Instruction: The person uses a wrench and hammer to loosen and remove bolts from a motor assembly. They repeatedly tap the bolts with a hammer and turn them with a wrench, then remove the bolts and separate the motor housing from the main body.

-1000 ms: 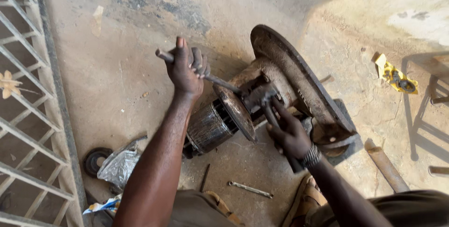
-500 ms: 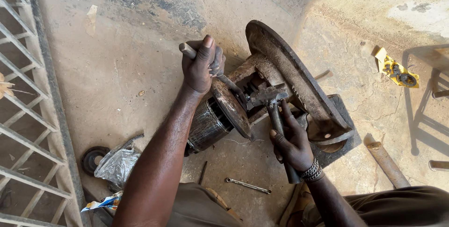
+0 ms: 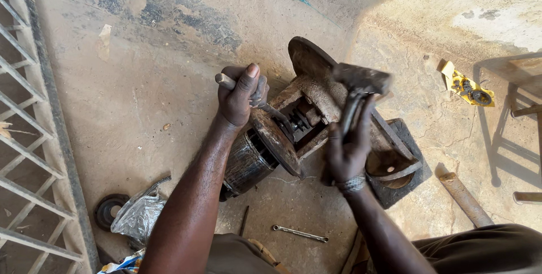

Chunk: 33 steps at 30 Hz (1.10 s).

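A rusty electric motor assembly (image 3: 265,149) with a large round flange (image 3: 307,59) lies on the concrete floor. My left hand (image 3: 241,94) grips a metal rod or chisel (image 3: 224,81) whose tip reaches into the motor's open middle. My right hand (image 3: 347,149) holds a hammer by its handle, with the hammer head (image 3: 361,78) raised above the motor housing. A bracelet sits on my right wrist.
A spanner (image 3: 299,233) lies on the floor near my knees. A metal grille (image 3: 28,155) runs along the left. A crumpled plastic bag (image 3: 138,214) and a dark round part (image 3: 107,211) lie at lower left. A rusty pipe (image 3: 463,198) and yellow packet (image 3: 466,85) are at right.
My right hand has lifted the hammer from low beside the motor up over the housing. My left hand with the rod stays at the motor's middle.
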### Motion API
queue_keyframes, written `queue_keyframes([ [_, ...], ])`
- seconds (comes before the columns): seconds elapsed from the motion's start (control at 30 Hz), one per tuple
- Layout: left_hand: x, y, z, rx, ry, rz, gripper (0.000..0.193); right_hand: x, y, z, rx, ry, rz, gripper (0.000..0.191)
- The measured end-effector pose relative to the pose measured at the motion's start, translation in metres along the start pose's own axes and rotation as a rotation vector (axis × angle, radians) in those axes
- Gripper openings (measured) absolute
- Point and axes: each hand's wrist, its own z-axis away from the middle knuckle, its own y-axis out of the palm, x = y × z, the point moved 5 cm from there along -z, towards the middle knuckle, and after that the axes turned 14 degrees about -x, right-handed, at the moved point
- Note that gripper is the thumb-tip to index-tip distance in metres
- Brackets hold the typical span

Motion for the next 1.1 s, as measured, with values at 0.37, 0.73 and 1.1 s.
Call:
queue_keyframes([
  [0.37,-0.006,-0.015,0.005,-0.11,-0.007,0.211,0.059,-0.021,-0.039,0.062,0.686,1.048,-0.284,0.089],
  [0.73,0.008,0.043,0.004,-0.086,0.081,0.024,0.065,-0.025,-0.053,0.057,0.692,0.991,-0.193,0.089],
  [1.1,0.019,0.015,-0.006,-0.347,-0.046,0.092,0.059,-0.029,-0.056,0.033,0.675,0.854,0.004,0.094],
])
